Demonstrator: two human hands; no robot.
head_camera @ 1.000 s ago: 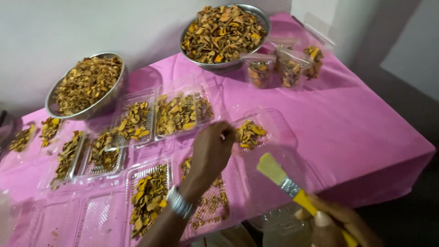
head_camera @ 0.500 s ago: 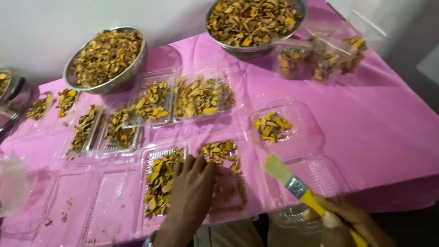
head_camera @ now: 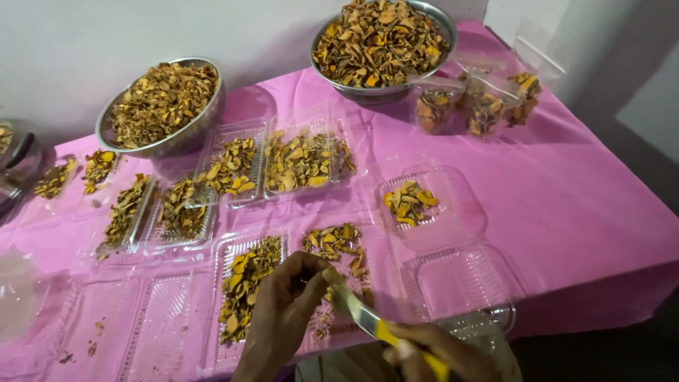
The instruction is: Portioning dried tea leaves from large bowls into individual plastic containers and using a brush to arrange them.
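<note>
In the head view, the left hand (head_camera: 286,311) hovers over the pink-clothed desk (head_camera: 566,212) with its fingers pinched onto the bristle end of a yellow-handled brush (head_camera: 375,325), while the right hand (head_camera: 442,354) is closed around the handle at the bottom edge. The brush's long axis runs from about ten o'clock down to four o'clock, its bristles just beside a clear plastic tray of dried turmeric slices (head_camera: 247,290) lying at the left hand's nine o'clock, the left hand being nearer it.
</note>
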